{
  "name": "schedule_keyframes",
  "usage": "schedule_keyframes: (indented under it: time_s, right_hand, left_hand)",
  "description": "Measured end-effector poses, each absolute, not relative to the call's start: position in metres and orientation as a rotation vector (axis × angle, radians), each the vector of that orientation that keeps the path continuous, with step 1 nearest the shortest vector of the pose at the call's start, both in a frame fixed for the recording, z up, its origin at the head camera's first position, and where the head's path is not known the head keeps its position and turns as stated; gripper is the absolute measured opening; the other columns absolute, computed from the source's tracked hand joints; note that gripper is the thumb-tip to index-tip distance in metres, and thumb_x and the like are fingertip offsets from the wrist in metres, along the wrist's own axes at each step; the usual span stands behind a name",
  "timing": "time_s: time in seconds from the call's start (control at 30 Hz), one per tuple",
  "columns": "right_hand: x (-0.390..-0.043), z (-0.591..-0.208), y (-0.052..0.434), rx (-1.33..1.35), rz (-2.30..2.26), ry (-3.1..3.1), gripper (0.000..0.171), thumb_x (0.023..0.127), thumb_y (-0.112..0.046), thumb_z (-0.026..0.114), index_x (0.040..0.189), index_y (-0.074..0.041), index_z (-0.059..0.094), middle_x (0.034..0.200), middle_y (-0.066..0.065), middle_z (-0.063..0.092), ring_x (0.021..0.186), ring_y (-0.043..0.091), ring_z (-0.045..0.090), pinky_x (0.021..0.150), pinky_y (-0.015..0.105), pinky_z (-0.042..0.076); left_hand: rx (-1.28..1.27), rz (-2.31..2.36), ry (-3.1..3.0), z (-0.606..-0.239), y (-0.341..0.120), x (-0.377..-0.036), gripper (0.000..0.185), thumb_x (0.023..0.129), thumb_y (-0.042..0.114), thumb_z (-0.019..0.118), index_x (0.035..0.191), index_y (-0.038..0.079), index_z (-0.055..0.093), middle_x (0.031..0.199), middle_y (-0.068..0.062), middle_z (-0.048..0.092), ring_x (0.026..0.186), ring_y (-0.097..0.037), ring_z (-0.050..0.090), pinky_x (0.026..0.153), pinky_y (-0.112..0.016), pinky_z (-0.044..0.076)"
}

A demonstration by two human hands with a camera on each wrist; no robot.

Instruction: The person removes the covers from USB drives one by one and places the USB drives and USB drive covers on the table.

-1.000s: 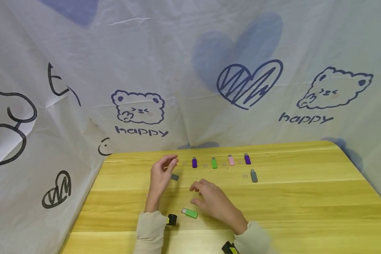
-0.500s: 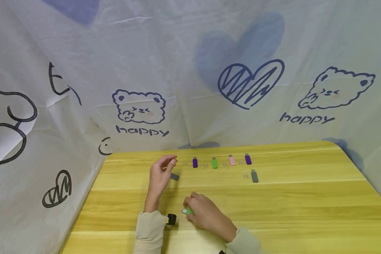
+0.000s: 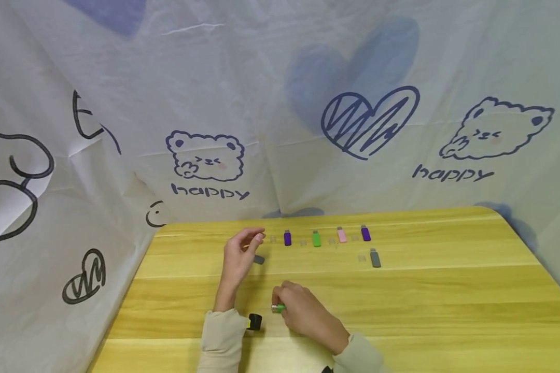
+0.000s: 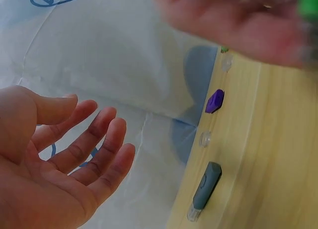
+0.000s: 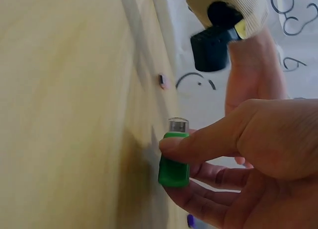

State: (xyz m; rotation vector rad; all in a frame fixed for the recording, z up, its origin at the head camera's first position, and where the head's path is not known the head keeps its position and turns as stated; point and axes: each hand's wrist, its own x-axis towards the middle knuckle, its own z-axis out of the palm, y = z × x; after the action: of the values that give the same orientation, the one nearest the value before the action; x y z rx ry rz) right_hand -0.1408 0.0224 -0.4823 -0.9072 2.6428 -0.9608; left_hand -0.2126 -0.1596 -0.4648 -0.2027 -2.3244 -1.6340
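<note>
My right hand (image 3: 303, 311) pinches a green USB stick (image 5: 174, 172) between thumb and fingers, over the front middle of the table. The stick's plug end, under a clear cap, points away from the palm in the right wrist view. My left hand (image 3: 239, 259) hovers at the table's left with fingers loosely bent and nothing in them, as the left wrist view shows. Just beside it lies a grey USB stick (image 4: 207, 185), partly hidden by the hand in the head view. A purple USB stick (image 3: 287, 238) lies farther back, with a clear cap (image 4: 204, 138) between the two.
Along the back edge lie a green USB stick (image 3: 316, 239), a pink one (image 3: 342, 235) and another purple one (image 3: 365, 233), with small clear caps between. A second grey stick (image 3: 375, 258) lies nearer. A printed cloth (image 3: 280, 114) hangs behind the table (image 3: 424, 300).
My right hand has come down and left to the green USB stick, taken it between thumb and fingers, and turned it slightly. My left hand has hardly moved.
</note>
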Motion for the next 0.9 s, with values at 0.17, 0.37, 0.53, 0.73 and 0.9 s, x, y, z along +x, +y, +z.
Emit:
schedule_keyframes:
  time_s: [0.17, 0.37, 0.53, 0.73, 0.9]
  right_hand:
    - [-0.152, -0.475, 0.037, -0.861, -1.107, 2.685, 0.020, 0.087, 0.008, 0.075, 0.093, -0.011, 0.070, 0.084, -0.004, 0.062, 0.076, 0.009, 0.056, 0.067, 0.023, 0.050]
    - [-0.162, -0.458, 0.058, -0.744, -1.208, 2.758, 0.018, 0.090, 0.003, 0.074, 0.099, -0.012, 0.071, 0.087, -0.002, 0.062, 0.077, 0.012, 0.054, 0.068, 0.027, 0.049]
    - [-0.169, -0.448, 0.072, -0.665, -1.331, 2.751, 0.018, 0.093, 0.004, 0.072, 0.102, -0.012, 0.071, 0.090, -0.002, 0.065, 0.081, 0.013, 0.060, 0.072, 0.028, 0.054]
    - [-0.175, -0.444, 0.086, -0.592, -1.444, 2.755, 0.019, 0.093, 0.003, 0.072, 0.105, -0.012, 0.073, 0.096, 0.001, 0.069, 0.087, 0.015, 0.066, 0.078, 0.031, 0.059]
    - [-0.179, -0.441, 0.095, -0.541, -1.528, 2.771, 0.016, 0.092, 0.001, 0.074, 0.105, -0.008, 0.075, 0.096, 0.003, 0.072, 0.088, 0.019, 0.070, 0.076, 0.031, 0.061]
  left_hand:
    - [-0.258, -1.695, -2.335, -0.460, -0.149, -0.211, 0.019, 0.103, 0.001, 0.060, 0.117, -0.008, 0.070, 0.110, -0.026, 0.072, 0.099, -0.045, 0.069, 0.086, -0.033, 0.059]
    - [-0.305, -1.758, -2.334, -0.454, -0.140, -0.208, 0.018, 0.103, 0.003, 0.061, 0.116, -0.005, 0.072, 0.112, -0.022, 0.073, 0.101, -0.040, 0.070, 0.084, -0.025, 0.057]
    - [-0.384, -1.796, -2.331, -0.451, -0.133, -0.204, 0.019, 0.102, 0.009, 0.064, 0.115, -0.001, 0.073, 0.113, -0.019, 0.073, 0.101, -0.035, 0.071, 0.088, -0.034, 0.059]
    - [-0.448, -1.830, -2.363, -0.442, -0.120, -0.197, 0.018, 0.101, 0.005, 0.065, 0.114, -0.004, 0.073, 0.114, -0.022, 0.072, 0.099, -0.036, 0.071, 0.088, -0.041, 0.060]
    - [-0.501, -1.827, -2.419, -0.419, -0.107, -0.184, 0.017, 0.100, -0.002, 0.064, 0.112, -0.011, 0.071, 0.110, -0.024, 0.072, 0.099, -0.041, 0.070, 0.090, -0.048, 0.059]
